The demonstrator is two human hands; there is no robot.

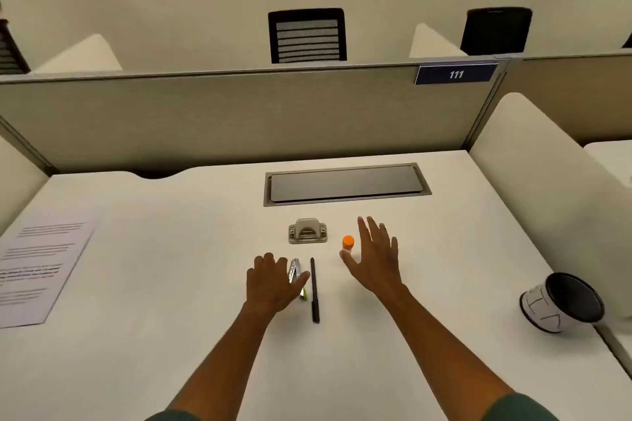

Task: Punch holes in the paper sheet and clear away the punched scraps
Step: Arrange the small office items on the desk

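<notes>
Reaching over a white desk (171, 335), a person's left hand (273, 284) lies flat with relaxed fingers, partly covering a small metal stapler (294, 272) beside a black pen (314, 290). The right hand (376, 256) hovers with fingers spread and grasps nothing, its thumb just beside a glue stick (347, 245) with an orange cap. A grey hole punch (307, 231) sits between and beyond the hands. The printed paper sheet (37, 267) lies at the desk's far left edge, its lines too blurred to read. A blue sign (456, 73) on the partition reads "111". A white-sided bin (561, 302) lies tipped at right.
</notes>
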